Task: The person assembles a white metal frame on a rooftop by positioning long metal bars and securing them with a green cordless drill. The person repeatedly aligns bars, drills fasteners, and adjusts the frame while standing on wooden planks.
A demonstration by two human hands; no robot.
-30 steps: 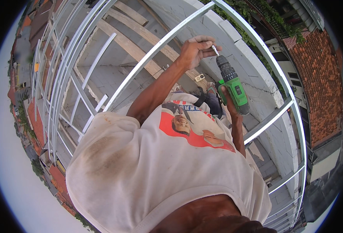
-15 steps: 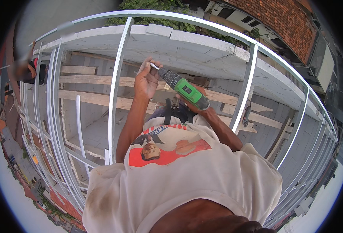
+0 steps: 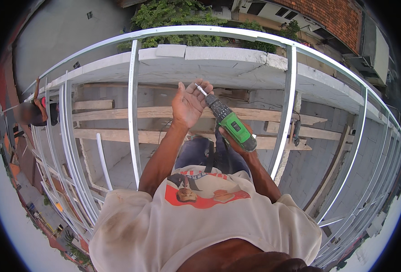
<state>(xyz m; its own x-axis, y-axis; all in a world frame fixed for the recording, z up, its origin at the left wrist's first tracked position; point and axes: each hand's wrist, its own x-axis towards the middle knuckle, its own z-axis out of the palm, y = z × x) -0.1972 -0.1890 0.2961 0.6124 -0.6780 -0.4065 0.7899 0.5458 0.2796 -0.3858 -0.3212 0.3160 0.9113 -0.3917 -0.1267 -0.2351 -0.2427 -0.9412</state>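
My right hand [image 3: 228,137] grips a green and black cordless drill [image 3: 235,130] from underneath, and the drill's body hides most of its fingers. The chuck points up and to the left, with a slim silver bit [image 3: 201,89] sticking out. Beside that bit, my left hand [image 3: 189,105] lies palm up with its fingers apart and slightly bent. Its fingertips are right next to the bit's tip; whether they touch it I cannot tell. Any small piece on the palm is too small to make out.
Silver metal studs [image 3: 134,109] and a curved-looking top rail [image 3: 200,30] frame the space before me. Wooden planks [image 3: 164,112] run across below, by a pale block wall [image 3: 227,56]. Another tool [image 3: 295,131] hangs at the right stud. A person [image 3: 39,111] stands at far left.
Both hands and the drill have shifted right and slightly down in the picture. My left fingers, earlier closed around the bit's tip, have opened out with the palm showing.
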